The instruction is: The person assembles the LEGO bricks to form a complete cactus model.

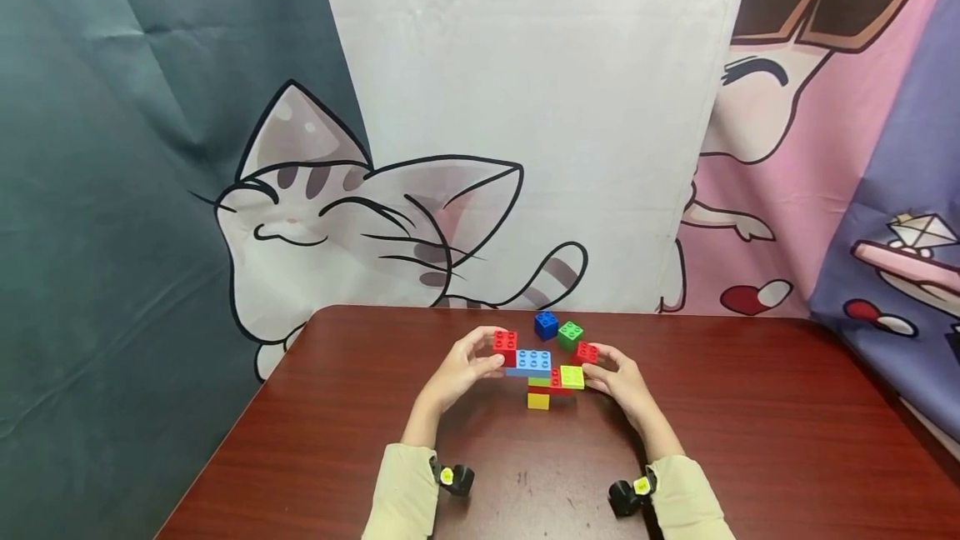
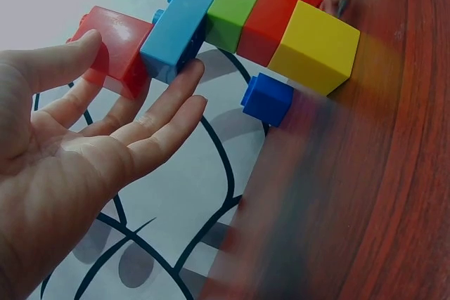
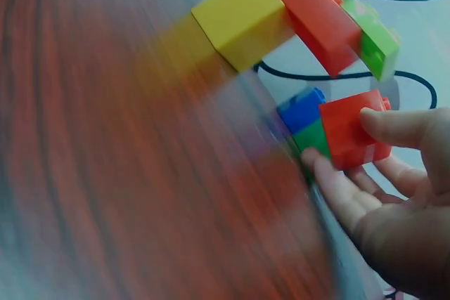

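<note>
A small brick build stands mid-table: a yellow brick [image 1: 537, 401] at the base, a red brick [image 1: 546, 387] on it, then a long light-blue brick [image 1: 529, 362] and a lime brick [image 1: 572, 377]. A red brick [image 2: 116, 47] sits at the build's left end. My left hand [image 1: 487, 350] pinches it between thumb and fingers, and one finger touches the light-blue brick [image 2: 183, 19]. Just right of the build, my right hand [image 1: 600, 365] pinches a small loose red brick [image 3: 355, 131] near the lime brick [image 3: 376, 40].
A loose blue brick [image 1: 546, 324] and a green brick [image 1: 570, 333] lie just behind the build. The dark wooden table [image 1: 750, 440] ends at a printed cat curtain [image 1: 360, 215] along its far edge. Its left edge runs diagonally.
</note>
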A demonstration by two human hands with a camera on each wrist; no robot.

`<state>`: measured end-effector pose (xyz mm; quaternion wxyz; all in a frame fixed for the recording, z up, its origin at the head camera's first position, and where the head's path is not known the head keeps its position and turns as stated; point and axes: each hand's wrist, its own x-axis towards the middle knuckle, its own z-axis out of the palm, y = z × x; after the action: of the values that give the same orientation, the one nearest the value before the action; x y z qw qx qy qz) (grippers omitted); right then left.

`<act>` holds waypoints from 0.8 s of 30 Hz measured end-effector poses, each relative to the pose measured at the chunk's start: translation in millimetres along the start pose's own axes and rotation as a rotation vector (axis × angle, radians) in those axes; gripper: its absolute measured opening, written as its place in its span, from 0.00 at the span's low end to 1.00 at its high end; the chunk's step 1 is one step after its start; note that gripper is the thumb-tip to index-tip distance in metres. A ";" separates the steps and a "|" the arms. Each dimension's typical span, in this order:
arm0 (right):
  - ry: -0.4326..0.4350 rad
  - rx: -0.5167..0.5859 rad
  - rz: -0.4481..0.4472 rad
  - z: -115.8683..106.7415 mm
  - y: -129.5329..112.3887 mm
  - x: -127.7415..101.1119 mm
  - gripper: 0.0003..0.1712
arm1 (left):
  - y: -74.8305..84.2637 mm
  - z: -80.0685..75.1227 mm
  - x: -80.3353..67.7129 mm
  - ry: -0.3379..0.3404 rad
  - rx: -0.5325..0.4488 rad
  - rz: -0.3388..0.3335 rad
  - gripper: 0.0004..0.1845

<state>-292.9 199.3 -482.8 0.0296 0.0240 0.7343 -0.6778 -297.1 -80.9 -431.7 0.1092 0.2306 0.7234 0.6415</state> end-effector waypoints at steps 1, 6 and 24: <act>0.009 0.017 0.001 -1.7 -0.4 -0.5 0.30 | -0.4 0.1 0.0 0.002 0.004 0.000 0.25; 0.010 0.114 -0.033 -10.1 -4.7 -3.3 0.31 | -1.3 0.7 -0.3 0.014 0.014 -0.008 0.25; -0.058 0.441 -0.085 -20.0 -29.2 -15.7 0.13 | -1.1 1.6 -0.4 0.015 0.015 -0.005 0.25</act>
<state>-279.7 217.0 -451.0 0.0162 -0.0204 0.5674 -0.8231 -296.3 -79.7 -433.1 0.1036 0.2248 0.7296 0.6375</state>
